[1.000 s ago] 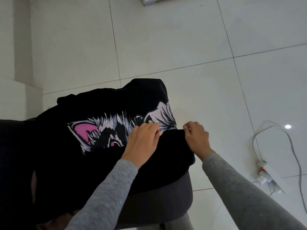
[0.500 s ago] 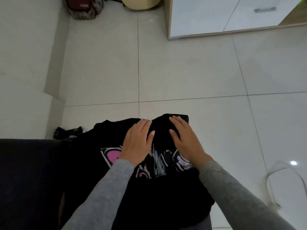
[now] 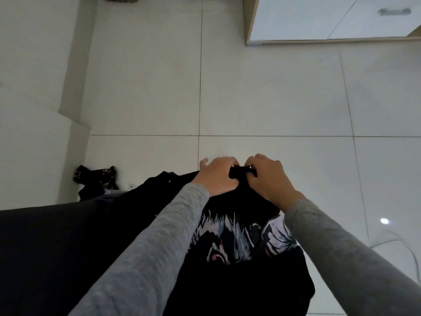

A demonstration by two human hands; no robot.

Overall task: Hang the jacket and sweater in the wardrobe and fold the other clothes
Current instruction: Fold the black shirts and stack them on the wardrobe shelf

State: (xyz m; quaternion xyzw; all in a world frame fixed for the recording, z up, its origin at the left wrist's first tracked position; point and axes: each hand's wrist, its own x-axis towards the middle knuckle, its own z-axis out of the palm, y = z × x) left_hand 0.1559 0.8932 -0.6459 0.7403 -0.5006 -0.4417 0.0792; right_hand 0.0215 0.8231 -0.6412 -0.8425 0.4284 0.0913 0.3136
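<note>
**Item count, head view**

Hands: 2, left hand (image 3: 218, 176) and right hand (image 3: 268, 179); grey sleeves (image 3: 148, 252): 2, one per arm; black printed garment (image 3: 239, 242): 1, near centre; small dark clothing heap (image 3: 95, 179): 1, on the floor at left, piece count unclear; dark seat (image 3: 45, 247): 1, near left; white cabinet (image 3: 319, 19): 1, far right; cabinet handle (image 3: 395, 12): 1 visible, blurred; cable (image 3: 387, 241): 1, near right; light spot (image 3: 384, 221): 1, right.
</note>
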